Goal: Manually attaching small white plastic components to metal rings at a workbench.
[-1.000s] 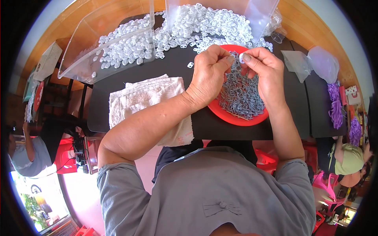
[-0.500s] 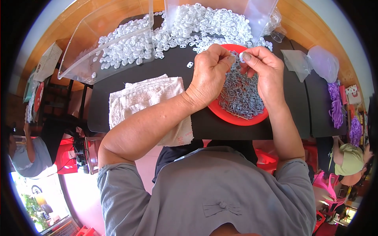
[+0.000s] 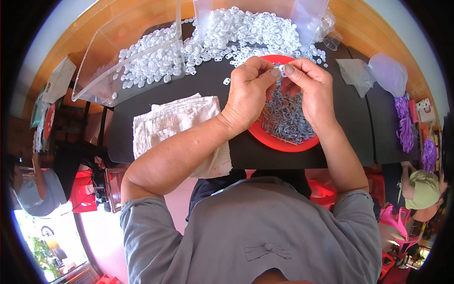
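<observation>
Above a red bowl (image 3: 283,147), my two hands meet with their fingertips nearly touching. Between thumb and fingers, my right hand (image 3: 316,90) pinches a small white plastic piece (image 3: 283,71) with holes in it. My left hand (image 3: 250,94) is closed in a pinch right beside that piece; whatever is in its fingers is too small to make out. Many small grey-blue slender pieces (image 3: 289,118) fill the bowl. One loose white piece (image 3: 226,81) lies on the dark table just beyond my left hand.
A heap of white pieces (image 3: 250,31) spreads along the table's far side, partly in a clear plastic bin (image 3: 101,85). A folded cloth (image 3: 172,116) lies left of the bowl, under my left forearm. Clear plastic bags (image 3: 390,78) are at right. Other people sit at both sides.
My right hand has moved a little left with the white piece, bringing it up against my left fingertips. The whole view has shifted slightly.
</observation>
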The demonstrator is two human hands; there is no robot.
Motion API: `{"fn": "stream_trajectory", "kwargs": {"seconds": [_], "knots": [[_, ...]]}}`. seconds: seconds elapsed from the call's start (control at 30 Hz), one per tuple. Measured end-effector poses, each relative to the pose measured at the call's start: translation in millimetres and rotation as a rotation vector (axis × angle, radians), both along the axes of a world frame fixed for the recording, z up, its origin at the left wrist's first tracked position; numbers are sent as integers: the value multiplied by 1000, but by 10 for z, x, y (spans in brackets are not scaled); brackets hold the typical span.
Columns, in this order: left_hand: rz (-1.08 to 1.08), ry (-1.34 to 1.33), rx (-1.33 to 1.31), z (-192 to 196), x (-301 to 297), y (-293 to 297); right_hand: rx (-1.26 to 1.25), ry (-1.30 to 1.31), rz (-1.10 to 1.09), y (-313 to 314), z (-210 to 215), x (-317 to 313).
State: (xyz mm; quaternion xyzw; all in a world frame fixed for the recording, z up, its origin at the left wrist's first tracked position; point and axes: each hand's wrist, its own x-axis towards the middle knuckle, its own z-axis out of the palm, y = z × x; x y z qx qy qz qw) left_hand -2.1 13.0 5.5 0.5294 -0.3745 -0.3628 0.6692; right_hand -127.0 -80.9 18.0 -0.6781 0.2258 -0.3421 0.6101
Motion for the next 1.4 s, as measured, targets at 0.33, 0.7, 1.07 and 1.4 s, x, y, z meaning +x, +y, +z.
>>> {"fn": "stream_trajectory", "kwargs": {"seconds": [0.33, 0.7, 1.07, 1.4], "knots": [[-18, 39, 64, 14, 38, 1, 83, -9, 40, -23, 38, -36], [-93, 9, 64, 26, 55, -4, 5, 12, 97, -149, 34, -91], [-86, -36, 88, 59, 104, -15, -11, 31, 68, -103, -8, -45], [-100, -70, 138, 46, 113, -2, -34, 64, 89, -111, -28, -57]]}}
